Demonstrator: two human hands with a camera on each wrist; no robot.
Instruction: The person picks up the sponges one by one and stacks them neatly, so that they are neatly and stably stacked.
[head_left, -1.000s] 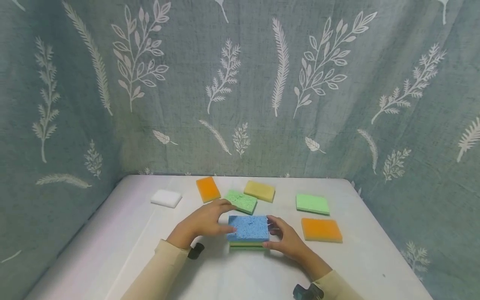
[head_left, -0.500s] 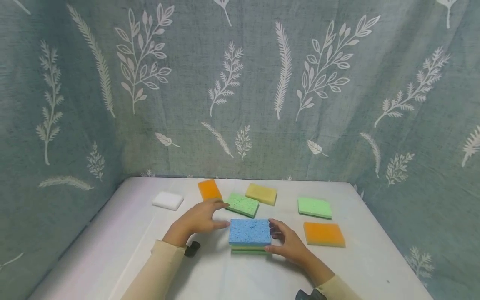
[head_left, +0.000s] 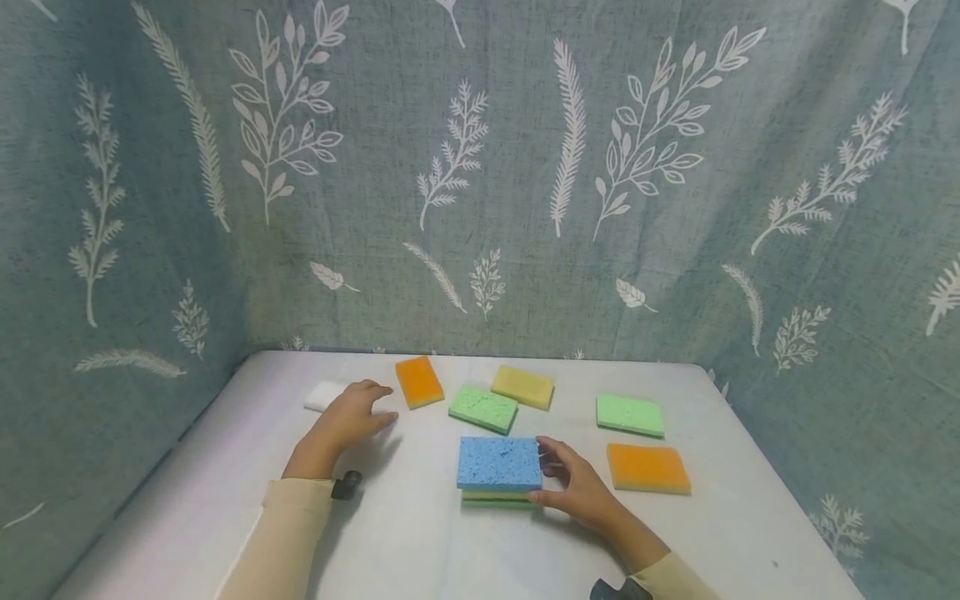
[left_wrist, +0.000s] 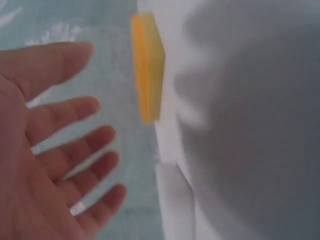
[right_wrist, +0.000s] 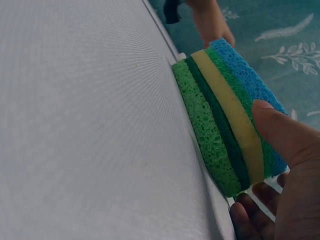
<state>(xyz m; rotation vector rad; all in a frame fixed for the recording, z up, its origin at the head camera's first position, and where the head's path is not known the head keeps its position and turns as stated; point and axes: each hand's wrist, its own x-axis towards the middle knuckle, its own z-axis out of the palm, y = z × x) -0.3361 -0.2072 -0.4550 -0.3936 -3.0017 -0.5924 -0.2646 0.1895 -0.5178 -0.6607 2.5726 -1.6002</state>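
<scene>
A stack of sponges stands near the middle of the table, with a blue sponge (head_left: 498,461) on top. Below it the right wrist view shows a yellow layer (right_wrist: 230,107) and a light green sponge (right_wrist: 202,127) at the bottom. My right hand (head_left: 577,487) holds the stack's right end, thumb at the near side and fingers behind. Farther left, my left hand (head_left: 347,425) is over the table with fingers spread and nothing in them. It partly covers a white sponge (head_left: 321,395) in the head view; an orange sponge (head_left: 419,382) lies just beyond its fingertips.
Behind the stack lie a green sponge (head_left: 483,408) and a yellow sponge (head_left: 522,387). To the right are another green sponge (head_left: 629,414) and another orange sponge (head_left: 648,467). A patterned grey-green cloth (head_left: 525,275) hangs round the white table (head_left: 420,550).
My left hand has left the blue sponge's left side and moved left, now by the white sponge. My right hand has stayed at the stack.
</scene>
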